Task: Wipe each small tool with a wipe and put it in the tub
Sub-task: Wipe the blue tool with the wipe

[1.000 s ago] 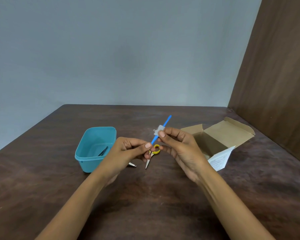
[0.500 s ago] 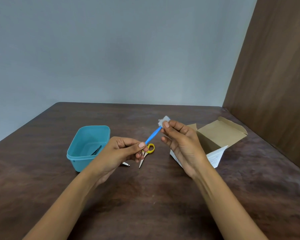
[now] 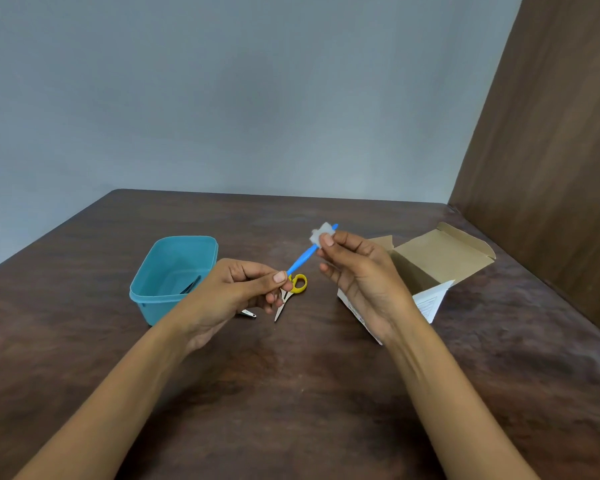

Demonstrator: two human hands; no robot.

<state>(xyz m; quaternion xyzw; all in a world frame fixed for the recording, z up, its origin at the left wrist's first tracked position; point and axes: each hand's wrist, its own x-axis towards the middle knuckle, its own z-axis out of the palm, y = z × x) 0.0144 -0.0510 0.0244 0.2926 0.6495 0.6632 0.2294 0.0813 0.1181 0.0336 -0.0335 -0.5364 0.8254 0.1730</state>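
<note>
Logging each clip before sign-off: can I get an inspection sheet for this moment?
Surface: dark wooden table, bare in front.
Job's things: teal tub holds one dark tool; blue tool held in the air, white wipe near its far end; yellow-handled scissors on the table.
Clutter: open cardboard box, leaflet.
Grips: left hand pinches the blue tool; right hand pinches the wipe.
Cables: nothing seen.
Surroundings: grey wall, brown panel at right.
</note>
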